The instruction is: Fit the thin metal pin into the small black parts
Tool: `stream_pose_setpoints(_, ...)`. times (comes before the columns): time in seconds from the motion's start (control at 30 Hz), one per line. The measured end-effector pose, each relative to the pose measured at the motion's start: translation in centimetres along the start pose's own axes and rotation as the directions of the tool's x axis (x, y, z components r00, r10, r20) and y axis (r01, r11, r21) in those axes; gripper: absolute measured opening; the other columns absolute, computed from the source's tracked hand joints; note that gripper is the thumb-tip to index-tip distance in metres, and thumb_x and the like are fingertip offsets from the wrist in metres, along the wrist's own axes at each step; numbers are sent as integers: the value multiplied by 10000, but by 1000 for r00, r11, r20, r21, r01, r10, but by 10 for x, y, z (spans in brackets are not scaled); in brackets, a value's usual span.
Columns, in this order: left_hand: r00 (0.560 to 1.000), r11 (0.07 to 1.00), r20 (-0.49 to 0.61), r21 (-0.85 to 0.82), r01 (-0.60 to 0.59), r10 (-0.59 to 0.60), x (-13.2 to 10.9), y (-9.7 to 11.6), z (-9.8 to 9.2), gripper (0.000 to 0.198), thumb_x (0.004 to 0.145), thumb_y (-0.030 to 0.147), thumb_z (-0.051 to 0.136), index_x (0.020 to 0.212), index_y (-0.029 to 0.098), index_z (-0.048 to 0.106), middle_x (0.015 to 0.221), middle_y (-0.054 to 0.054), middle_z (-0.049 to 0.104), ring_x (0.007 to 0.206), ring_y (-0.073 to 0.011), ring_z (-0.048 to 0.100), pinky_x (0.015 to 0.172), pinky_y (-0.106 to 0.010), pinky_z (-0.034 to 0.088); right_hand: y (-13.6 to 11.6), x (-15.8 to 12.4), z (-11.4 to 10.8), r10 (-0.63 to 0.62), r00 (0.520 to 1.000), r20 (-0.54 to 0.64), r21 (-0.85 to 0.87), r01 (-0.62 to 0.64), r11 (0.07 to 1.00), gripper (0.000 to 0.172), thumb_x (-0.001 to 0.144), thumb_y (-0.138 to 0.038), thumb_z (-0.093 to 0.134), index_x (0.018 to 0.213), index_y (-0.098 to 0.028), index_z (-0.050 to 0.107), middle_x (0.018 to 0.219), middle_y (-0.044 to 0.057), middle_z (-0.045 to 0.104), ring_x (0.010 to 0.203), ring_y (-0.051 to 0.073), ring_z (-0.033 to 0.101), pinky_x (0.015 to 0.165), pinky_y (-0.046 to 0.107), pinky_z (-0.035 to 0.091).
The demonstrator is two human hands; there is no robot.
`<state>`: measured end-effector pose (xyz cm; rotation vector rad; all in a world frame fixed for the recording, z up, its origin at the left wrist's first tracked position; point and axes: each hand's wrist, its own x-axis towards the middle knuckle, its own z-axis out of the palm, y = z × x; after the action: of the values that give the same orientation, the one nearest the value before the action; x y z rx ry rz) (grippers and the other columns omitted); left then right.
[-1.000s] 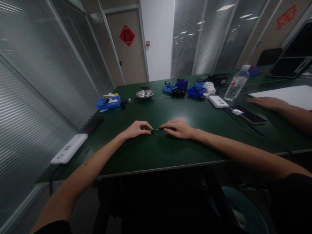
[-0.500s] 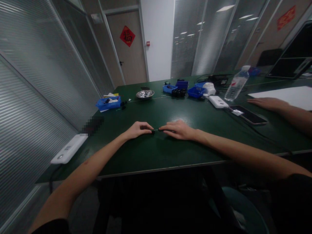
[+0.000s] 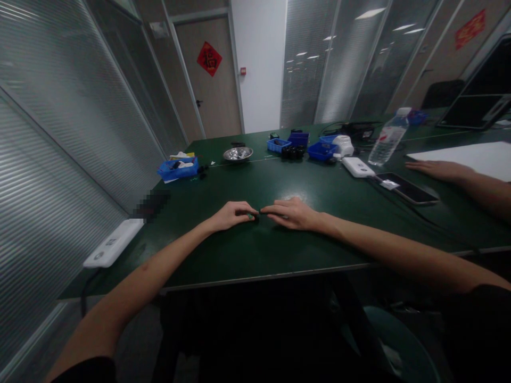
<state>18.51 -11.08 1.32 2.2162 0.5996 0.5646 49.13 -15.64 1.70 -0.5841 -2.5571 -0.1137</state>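
Above the green table [image 3: 223, 266], my left hand [image 3: 232, 215] is closed in a pinch. A small black part [image 3: 256, 217] sits at its fingertips, with a bit of green showing between thumb and fingers. My right hand [image 3: 294, 214] faces it from the right, its fingers pressed together and pointing left. At its fingertips is a small dark piece [image 3: 262, 211], too small to name. The two hands' fingertips almost meet, and I cannot tell whether the two pieces touch.
Farther back stand a metal bowl [image 3: 238, 155], a blue basket [image 3: 178, 169] and several blue trays [image 3: 320, 151]. To the right are a water bottle [image 3: 390, 137], a phone [image 3: 408, 189], a white power bank [image 3: 358, 167] and another person's hand [image 3: 441, 169]. Another white device [image 3: 114, 244] lies left.
My left hand has moved slightly right with its black part, closing the gap to my right hand. A thin shiny rod seen between the fingertips is now mostly hidden.
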Motion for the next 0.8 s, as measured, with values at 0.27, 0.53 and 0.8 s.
stream_pose_setpoints(0.27,994,990,-109,138,9,6,0,1,1,336,973,333,709,1277,196,753,1097,-77,703,842,-169,596,744,-296,469,0,-1,-3,-12,1000,1,15,12,1000,369,1114,-354,474,1386,-205,674,941,51,717,695,131,603,611,281,392)
stream_pose_setpoints(0.53,994,984,-95,176,-29,46,2,-1,4,336,992,370,698,1277,197,743,1069,-71,691,898,-184,622,767,-303,482,4,0,1,-17,1000,-24,-70,15,997,350,1121,-333,477,1387,-199,661,932,46,695,686,122,584,591,266,357)
stream_pose_setpoints(0.8,994,985,-103,174,0,18,1,0,4,400,992,394,700,1345,203,704,1074,-65,691,864,-174,612,768,-312,490,1,-1,-2,-17,998,-62,-56,14,998,321,1107,-328,492,1311,-197,702,884,35,723,651,117,587,581,267,349)
